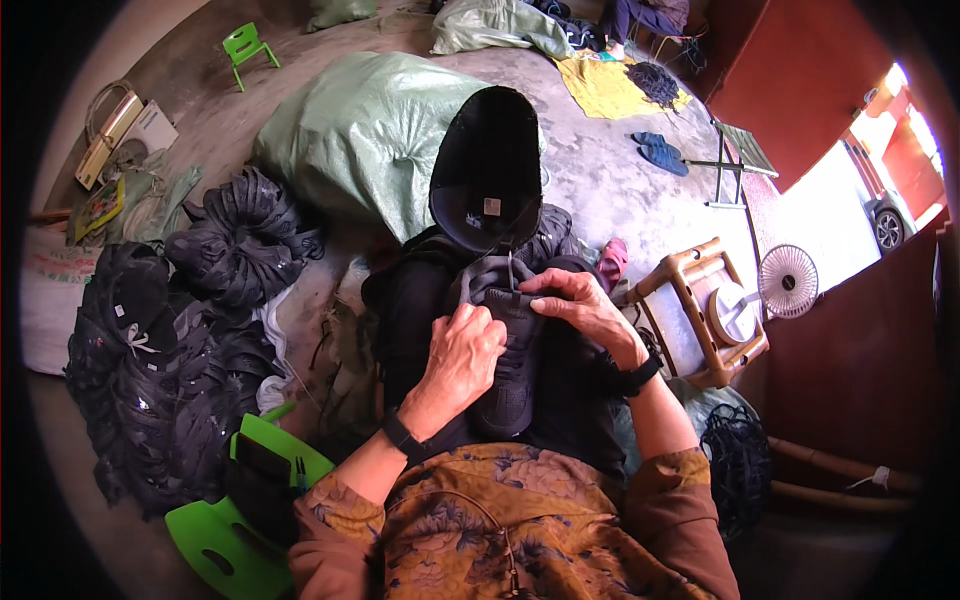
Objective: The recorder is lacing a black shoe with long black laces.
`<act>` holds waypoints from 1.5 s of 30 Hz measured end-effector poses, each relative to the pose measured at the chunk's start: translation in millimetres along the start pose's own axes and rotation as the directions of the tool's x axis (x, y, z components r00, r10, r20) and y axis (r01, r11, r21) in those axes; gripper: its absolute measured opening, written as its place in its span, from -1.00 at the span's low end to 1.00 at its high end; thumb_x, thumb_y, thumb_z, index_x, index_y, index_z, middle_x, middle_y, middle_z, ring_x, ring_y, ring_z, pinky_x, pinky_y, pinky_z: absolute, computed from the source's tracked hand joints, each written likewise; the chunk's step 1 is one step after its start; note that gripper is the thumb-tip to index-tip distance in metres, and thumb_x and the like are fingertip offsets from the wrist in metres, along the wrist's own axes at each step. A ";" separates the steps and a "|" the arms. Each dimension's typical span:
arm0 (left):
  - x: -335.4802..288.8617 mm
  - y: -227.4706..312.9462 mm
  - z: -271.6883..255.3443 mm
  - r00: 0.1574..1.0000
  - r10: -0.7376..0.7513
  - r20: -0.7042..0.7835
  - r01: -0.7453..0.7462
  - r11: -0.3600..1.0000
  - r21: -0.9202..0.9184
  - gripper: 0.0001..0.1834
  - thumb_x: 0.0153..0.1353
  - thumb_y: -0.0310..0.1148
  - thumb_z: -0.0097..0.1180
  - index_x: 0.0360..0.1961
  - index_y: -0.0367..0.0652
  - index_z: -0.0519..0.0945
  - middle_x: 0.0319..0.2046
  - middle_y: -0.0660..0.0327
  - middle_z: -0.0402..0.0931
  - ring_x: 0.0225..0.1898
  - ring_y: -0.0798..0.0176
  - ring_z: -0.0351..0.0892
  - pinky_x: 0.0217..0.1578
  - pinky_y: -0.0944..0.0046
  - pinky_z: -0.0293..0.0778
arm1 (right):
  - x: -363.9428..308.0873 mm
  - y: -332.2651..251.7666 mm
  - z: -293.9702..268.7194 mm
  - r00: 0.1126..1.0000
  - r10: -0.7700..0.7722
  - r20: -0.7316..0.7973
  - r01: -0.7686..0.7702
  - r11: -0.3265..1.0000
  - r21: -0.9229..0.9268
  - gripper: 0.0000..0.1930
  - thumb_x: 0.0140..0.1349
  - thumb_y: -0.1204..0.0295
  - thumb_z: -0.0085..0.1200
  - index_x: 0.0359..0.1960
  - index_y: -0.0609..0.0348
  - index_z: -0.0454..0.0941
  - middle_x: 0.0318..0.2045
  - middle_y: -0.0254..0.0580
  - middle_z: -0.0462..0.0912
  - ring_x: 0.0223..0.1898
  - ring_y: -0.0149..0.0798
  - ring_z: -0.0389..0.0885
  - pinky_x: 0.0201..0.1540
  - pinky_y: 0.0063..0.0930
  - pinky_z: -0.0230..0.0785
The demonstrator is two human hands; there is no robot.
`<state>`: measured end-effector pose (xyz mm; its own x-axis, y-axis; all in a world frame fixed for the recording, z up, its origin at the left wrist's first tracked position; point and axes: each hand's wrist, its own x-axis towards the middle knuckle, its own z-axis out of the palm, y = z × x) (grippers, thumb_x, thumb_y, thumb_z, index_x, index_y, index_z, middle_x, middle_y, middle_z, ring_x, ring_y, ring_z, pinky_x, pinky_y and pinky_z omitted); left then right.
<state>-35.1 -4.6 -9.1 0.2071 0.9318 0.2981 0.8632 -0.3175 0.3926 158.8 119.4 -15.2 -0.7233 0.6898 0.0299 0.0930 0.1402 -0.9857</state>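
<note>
On my lap lies a black shoe upper [505, 400], its toe toward me and its padded collar facing away. A thin grey shoelace [511, 268] stands up from the tongue. My left hand [460, 355] is closed at the left side of the lacing, its fingers curled against the upper; its fingertips are partly hidden. With thumb and fingers pinched together, my right hand [585, 308] grips the right edge near the tongue. Just beyond rises a black hollow oval piece [485, 140] with a small pale label inside.
Bundled black shoe uppers [160, 400] are heaped at the left, by a green plastic chair [230, 545]. A big pale-green sack [350, 130] lies ahead. To the right, a small fan [788, 281] stands by a bamboo-framed stool [690, 315]. Another person [645, 18] sits far back.
</note>
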 end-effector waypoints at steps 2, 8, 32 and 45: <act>-0.3 -0.7 10.0 0.996 -0.061 -0.062 0.053 0.990 -0.129 -0.90 0.08 -0.48 0.17 -0.39 -0.09 0.51 -0.35 0.24 0.43 -0.13 0.11 0.41 -0.03 -0.03 0.24 | 0.6 -1.5 1.7 1.000 0.015 0.003 -0.015 1.000 0.028 -0.73 0.22 0.44 0.20 -0.06 0.23 0.61 -0.21 -0.39 0.63 -0.12 -0.52 0.51 0.02 -0.59 0.34; -7.5 7.0 24.2 0.977 -0.133 -0.165 0.116 0.987 -0.110 -0.71 0.06 -0.52 0.20 -0.16 -0.12 0.48 -0.32 0.24 0.49 -0.09 0.09 0.43 0.10 -0.16 0.20 | -4.2 -1.5 3.7 0.999 0.008 -0.042 -0.008 1.000 -0.011 -0.74 0.23 0.45 0.18 -0.05 0.22 0.62 -0.22 -0.39 0.64 -0.11 -0.51 0.51 0.03 -0.58 0.32; -21.2 -17.8 -22.7 0.884 -0.196 -0.424 -0.006 0.903 -0.430 -0.59 0.16 -0.68 -0.02 0.07 -0.28 0.39 -0.05 0.02 0.48 0.04 -0.03 0.45 0.10 0.12 0.37 | -138.9 2.4 -51.0 0.702 -0.363 -0.613 -0.525 0.319 -0.789 -0.83 0.25 0.37 0.05 -0.43 0.19 0.54 -0.61 -0.12 0.54 -0.61 -0.19 0.54 -0.54 -0.28 0.33; -31.1 -56.2 -13.3 0.986 -0.060 -0.152 0.043 0.993 -0.113 -0.92 0.17 -0.41 0.17 -0.30 -0.10 0.60 -0.42 0.27 0.51 -0.26 0.16 0.47 -0.09 0.13 0.30 | -215.0 25.3 -48.4 0.541 -0.077 -0.838 -0.416 0.841 -0.346 -0.74 0.31 0.49 0.03 0.02 0.25 0.54 -0.25 -0.20 0.65 -0.25 -0.37 0.62 -0.17 -0.45 0.48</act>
<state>-96.2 -18.1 -28.9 0.0821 0.9115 0.4030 0.8140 -0.2947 0.5006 349.9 9.0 -38.5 0.1746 0.9571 0.2310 0.6160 0.0769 -0.7840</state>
